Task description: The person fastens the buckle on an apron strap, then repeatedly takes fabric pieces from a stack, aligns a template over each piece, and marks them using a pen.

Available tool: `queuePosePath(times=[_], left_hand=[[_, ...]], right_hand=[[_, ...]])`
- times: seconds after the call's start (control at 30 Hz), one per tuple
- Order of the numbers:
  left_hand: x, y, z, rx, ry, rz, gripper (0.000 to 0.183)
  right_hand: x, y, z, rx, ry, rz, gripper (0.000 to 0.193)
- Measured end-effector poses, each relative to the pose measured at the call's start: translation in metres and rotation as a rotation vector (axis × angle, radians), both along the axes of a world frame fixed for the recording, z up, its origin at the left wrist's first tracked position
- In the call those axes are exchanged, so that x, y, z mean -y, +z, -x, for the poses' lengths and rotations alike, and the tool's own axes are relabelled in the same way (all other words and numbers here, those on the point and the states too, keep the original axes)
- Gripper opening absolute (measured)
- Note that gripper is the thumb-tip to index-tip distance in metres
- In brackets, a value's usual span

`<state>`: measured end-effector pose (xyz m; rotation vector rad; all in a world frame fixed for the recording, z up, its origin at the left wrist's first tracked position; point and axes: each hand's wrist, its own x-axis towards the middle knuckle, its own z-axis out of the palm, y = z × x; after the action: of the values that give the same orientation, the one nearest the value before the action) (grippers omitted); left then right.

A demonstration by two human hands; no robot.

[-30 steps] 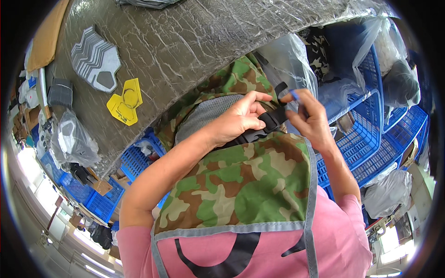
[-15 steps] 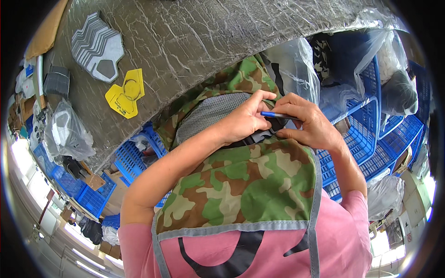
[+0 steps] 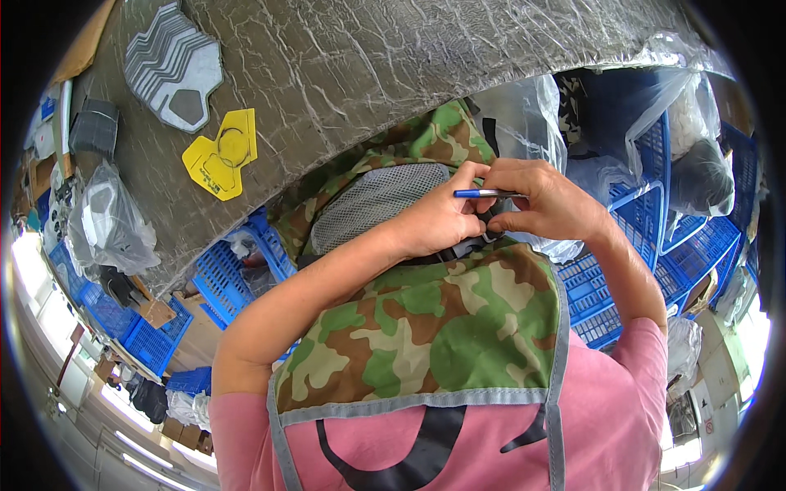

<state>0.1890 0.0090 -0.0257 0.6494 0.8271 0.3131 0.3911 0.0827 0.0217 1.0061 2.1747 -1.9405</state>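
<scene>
A camouflage bag [image 3: 417, 327] with grey edging lies across my front, and its grey mesh panel [image 3: 368, 209] faces up. At the mesh's right end, my left hand [image 3: 438, 214] is closed in a pinch on a black strap [image 3: 468, 247] with what looks like a buckle. My right hand [image 3: 544, 196] meets it from the right, its fingers bent against the same strap. A blue and white pen [image 3: 483, 194] sticks out leftward between the right hand's fingers. The fingertips hide most of the strap where the two hands meet.
On the dark, crinkled tabletop [image 3: 327, 74] lie a fanned stack of grey plates [image 3: 176, 65] and a yellow template [image 3: 221, 155]. Blue crates [image 3: 622, 245] with plastic bags stand at the right, and another blue crate [image 3: 221, 282] is below the table's left edge.
My right hand has shifted slightly up and its wrist has turned, so the pen now lies nearly level. Both hands stay at the black strap. The whole view has moved a little.
</scene>
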Motion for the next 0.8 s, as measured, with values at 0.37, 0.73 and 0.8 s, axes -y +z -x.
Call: queuePosePath(times=[0.37, 0.73, 0.8], left_hand=[[0.001, -0.002, 0.003, 0.138, 0.055, 0.068, 0.063], [-0.003, 0.008, 0.0, 0.103, 0.068, -0.005, 0.075], [-0.004, 0.008, 0.0, 0.069, 0.045, -0.062, 0.075]], right_hand=[[-0.014, -0.013, 0.005, -0.019, 0.126, 0.007, 0.034], [-0.005, -0.007, 0.004, 0.056, 0.141, 0.007, 0.022], [-0.004, -0.007, 0.004, 0.029, 0.14, 0.022, 0.023]])
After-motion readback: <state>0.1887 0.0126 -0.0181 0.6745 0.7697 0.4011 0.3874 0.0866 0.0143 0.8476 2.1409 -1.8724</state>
